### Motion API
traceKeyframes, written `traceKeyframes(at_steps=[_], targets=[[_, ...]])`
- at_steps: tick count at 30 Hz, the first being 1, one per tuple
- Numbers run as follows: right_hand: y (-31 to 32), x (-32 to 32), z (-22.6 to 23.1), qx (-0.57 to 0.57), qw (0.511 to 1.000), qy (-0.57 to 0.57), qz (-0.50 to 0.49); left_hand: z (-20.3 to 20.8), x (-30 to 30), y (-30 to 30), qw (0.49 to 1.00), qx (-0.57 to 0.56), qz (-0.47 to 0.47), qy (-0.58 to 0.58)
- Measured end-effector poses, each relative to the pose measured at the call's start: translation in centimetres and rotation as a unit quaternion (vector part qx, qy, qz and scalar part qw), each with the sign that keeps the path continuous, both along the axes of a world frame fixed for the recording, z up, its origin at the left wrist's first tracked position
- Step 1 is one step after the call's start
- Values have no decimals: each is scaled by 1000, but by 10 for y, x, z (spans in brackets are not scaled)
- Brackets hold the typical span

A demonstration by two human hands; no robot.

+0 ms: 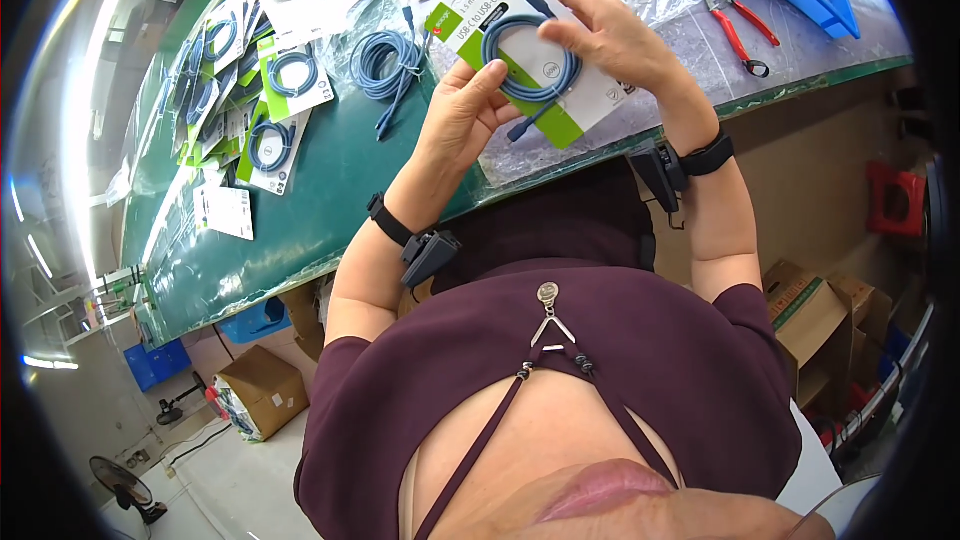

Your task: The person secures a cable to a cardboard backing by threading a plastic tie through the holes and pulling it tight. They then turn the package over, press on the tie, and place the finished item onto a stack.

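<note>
- Wearing a purple top (600,365), closest to view.
- Pinching blue cable (533,96) against card (530,45) with left hand (468,112) and right hand (612,40), over the counter (335,190).
- Could let the cable spring askew by easing either thumb.

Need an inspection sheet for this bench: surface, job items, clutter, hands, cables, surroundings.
Surface: green table, clear plastic over part of its right side.
Job items: white-and-green card carrying a coiled blue cable, held up over the table.
Clutter: overlapping pile of carded cables at left; red-handled pliers and blue tray at right.
Hands: left hand grips the card's lower left; right hand at its upper right, grip unclear.
Cables: loose blue coil between pile and card.
Surroundings: cardboard box and fan lower left; red stool at right.
</note>
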State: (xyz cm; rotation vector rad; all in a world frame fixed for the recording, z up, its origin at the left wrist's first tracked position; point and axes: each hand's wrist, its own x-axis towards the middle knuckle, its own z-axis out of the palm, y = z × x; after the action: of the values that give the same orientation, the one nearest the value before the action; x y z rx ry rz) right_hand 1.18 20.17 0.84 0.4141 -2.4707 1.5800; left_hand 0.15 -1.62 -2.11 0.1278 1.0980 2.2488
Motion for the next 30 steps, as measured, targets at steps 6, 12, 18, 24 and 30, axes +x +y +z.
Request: traceKeyframes(at_steps=[6, 12, 18, 24, 30], targets=[[11, 7, -9, -97, 992, 39, -67, -2, -1, 0, 999, -4, 39, 7], [-2, 2, 1, 64, 981, 159, -94, -7, -5, 2, 999, -7, 38, 9], [0, -27, -9, -32, 998, 30, 43, -9, -15, -2, 1000, 14, 22, 2], [-5, -15, -7, -6, 994, 107, 19, -4, -21, -2, 999, 36, 28, 20], [-1, -15, -14, 6, 994, 105, 31, -11, -24, -4, 999, 44, -12, -5]])
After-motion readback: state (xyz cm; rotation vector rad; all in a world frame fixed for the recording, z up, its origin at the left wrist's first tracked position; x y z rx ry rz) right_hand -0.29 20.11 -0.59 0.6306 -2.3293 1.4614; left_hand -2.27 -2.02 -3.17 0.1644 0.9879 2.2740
